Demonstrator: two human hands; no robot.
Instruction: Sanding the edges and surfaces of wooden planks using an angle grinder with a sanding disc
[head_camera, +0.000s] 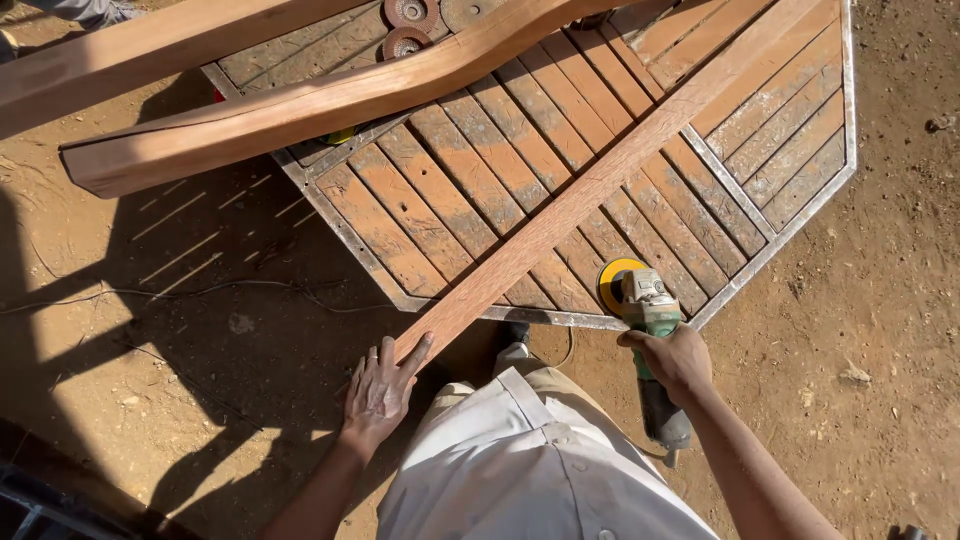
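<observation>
My left hand (378, 386) rests with spread fingers on the near end of a long reddish wooden plank (600, 180), which lies diagonally across a slatted wooden tabletop (450, 200). In my right hand (676, 358) is a green angle grinder (652, 345) with a yellow sanding disc (611, 280). The disc sits at the tabletop's near edge, just right of the plank.
A curved wooden beam (300, 105) and another plank (130, 55) lie across the tabletop's far left. Two round sanding discs (407, 25) sit near the top. A thin cable (180, 292) runs over the dirt ground at left. The tabletop has a metal rim (790, 225).
</observation>
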